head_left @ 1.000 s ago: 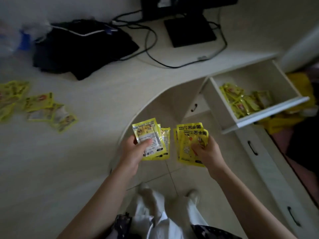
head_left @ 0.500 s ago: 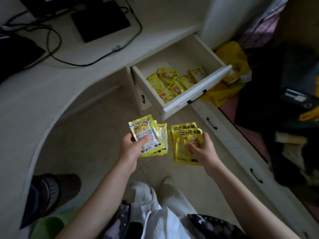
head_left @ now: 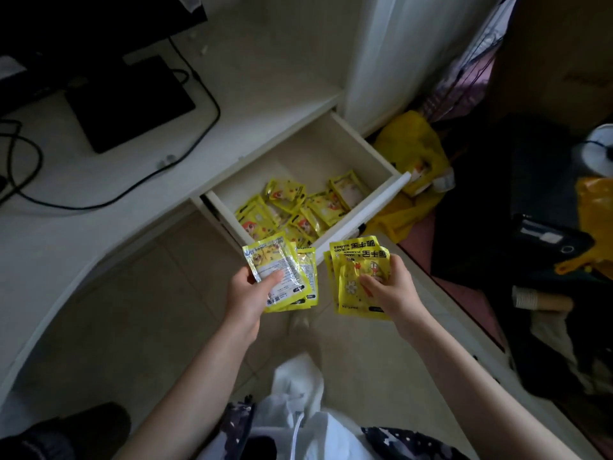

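Observation:
My left hand (head_left: 247, 293) grips a small stack of yellow hand-warmer packets (head_left: 285, 273), thumb on top. My right hand (head_left: 391, 287) holds a second stack of yellow packets (head_left: 355, 263), thumb pressed on the front one. Both stacks hover over the tiled floor, just in front of the open white drawer (head_left: 374, 207). Several more yellow packets (head_left: 298, 210) lie loose inside that drawer.
The white curved desk (head_left: 99, 234) runs along the left, with a black monitor base (head_left: 129, 101) and cables (head_left: 199, 127) on it. A yellow bag (head_left: 414, 141) lies on the floor right of the drawer. Dark clutter (head_left: 547, 260) fills the right side. My legs (head_left: 298, 410) are below.
The view has swung right from the desk top toward the open drawer. Both hands, each still gripping its stack of packets, now sit closer to the drawer front.

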A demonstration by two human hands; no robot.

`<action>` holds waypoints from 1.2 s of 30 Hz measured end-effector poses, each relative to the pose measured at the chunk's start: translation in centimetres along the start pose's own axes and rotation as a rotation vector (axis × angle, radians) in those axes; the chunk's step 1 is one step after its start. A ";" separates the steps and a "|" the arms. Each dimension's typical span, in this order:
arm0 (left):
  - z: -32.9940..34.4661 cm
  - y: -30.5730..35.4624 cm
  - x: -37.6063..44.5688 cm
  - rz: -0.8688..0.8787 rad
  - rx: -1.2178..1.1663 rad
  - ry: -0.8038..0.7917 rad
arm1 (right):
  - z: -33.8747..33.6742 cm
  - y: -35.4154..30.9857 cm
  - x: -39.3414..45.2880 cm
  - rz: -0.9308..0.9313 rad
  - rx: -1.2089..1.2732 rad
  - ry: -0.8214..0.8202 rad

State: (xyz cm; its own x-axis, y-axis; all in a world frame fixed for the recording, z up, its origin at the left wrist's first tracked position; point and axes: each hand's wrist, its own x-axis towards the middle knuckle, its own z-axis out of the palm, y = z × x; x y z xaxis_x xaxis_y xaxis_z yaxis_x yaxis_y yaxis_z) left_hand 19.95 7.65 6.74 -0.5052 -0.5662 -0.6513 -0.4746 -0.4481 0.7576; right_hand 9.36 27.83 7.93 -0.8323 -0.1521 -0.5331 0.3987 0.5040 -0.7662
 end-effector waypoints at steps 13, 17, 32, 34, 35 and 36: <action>4.9 7.3 10.6 -0.059 -0.027 0.047 | 0.2 -10.3 13.2 -0.044 -0.089 -0.057; 7.5 7.9 12.6 -0.108 -0.044 0.147 | 0.0 -12.4 17.1 -0.052 -0.183 -0.111; 16.6 8.7 18.5 -0.275 -0.165 0.424 | 0.2 -16.2 30.6 -0.159 -0.605 -0.443; 17.2 8.6 19.7 -0.302 -0.138 0.431 | 1.2 -16.3 32.2 -0.158 -0.654 -0.444; 17.4 8.5 20.4 -0.307 -0.119 0.434 | 1.8 -16.3 32.9 -0.153 -0.669 -0.437; 17.6 8.5 21.1 -0.313 -0.107 0.439 | 2.3 -16.3 33.6 -0.143 -0.687 -0.429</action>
State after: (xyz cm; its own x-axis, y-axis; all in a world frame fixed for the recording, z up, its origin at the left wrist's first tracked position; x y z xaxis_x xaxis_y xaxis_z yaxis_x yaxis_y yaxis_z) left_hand -7.41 4.04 -1.33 0.0077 -0.6200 -0.7845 -0.4667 -0.6961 0.5456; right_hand -24.22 12.53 1.67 -0.5823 -0.4959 -0.6443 -0.1404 0.8419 -0.5211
